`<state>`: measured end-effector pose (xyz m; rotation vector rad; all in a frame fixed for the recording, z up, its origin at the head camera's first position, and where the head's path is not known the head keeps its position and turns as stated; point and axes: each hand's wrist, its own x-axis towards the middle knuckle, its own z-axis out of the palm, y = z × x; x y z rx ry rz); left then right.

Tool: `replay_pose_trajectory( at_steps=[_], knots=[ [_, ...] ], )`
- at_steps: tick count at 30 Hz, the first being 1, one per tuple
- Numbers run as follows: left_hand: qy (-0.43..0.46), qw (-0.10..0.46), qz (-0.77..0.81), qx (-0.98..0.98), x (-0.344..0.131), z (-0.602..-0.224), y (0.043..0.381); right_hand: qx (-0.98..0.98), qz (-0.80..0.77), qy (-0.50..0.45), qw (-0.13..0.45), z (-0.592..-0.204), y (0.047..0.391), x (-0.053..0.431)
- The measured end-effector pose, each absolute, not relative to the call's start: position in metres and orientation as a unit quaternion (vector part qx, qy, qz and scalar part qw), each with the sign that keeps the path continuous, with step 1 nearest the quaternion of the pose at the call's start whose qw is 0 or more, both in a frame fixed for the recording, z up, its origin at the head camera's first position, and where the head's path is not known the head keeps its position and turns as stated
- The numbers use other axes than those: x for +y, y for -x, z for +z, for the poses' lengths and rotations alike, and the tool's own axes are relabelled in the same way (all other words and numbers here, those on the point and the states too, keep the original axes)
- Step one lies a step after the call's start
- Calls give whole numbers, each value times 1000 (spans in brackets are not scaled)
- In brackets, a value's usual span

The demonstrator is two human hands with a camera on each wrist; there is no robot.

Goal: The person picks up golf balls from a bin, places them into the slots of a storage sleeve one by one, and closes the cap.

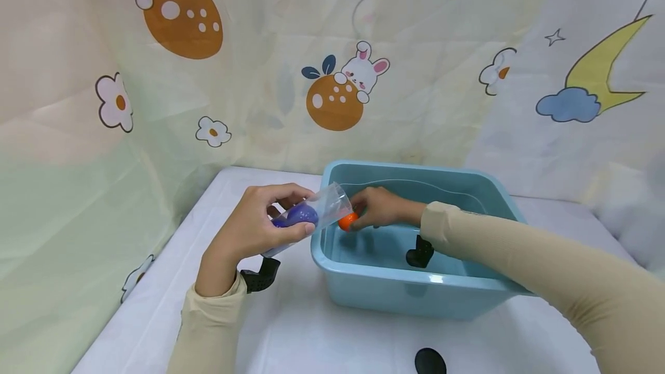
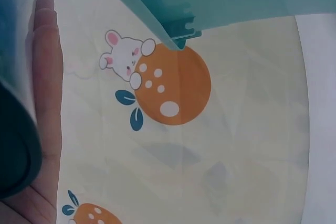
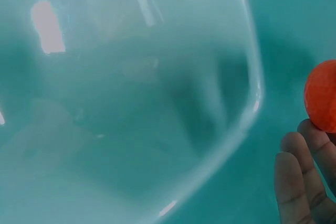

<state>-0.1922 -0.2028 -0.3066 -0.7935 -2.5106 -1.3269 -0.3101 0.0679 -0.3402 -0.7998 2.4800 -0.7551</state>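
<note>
My left hand (image 1: 244,221) grips a clear plastic cup (image 1: 332,204), tilted so its mouth points right toward the basin. Inside the cup lie purple balls (image 1: 303,213), partly covered by the fingers. Only the side of this hand (image 2: 48,87) shows in the left wrist view. Over the left end of a light blue basin (image 1: 405,293), my right hand (image 1: 383,206) pinches an orange ball (image 1: 347,222) just beside the cup's rim. The right wrist view shows the orange ball (image 3: 321,95) at the right edge, above the fingertips (image 3: 289,169).
A white cloth (image 1: 291,328) covers the table. Near the front edge lies a black disc (image 1: 430,361). Black wrist mounts (image 1: 261,275) sit below both hands. Behind the basin hangs a printed fabric backdrop (image 1: 260,79). Glossy basin walls surround the right hand.
</note>
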Motion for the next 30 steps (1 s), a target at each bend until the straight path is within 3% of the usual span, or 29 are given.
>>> replay_pose_trajectory(
  at_steps=[30],
  knots=[
    [270,82,-441,-852,-196,-307,190,884,-330,297,147,-271,280,100]
  ],
)
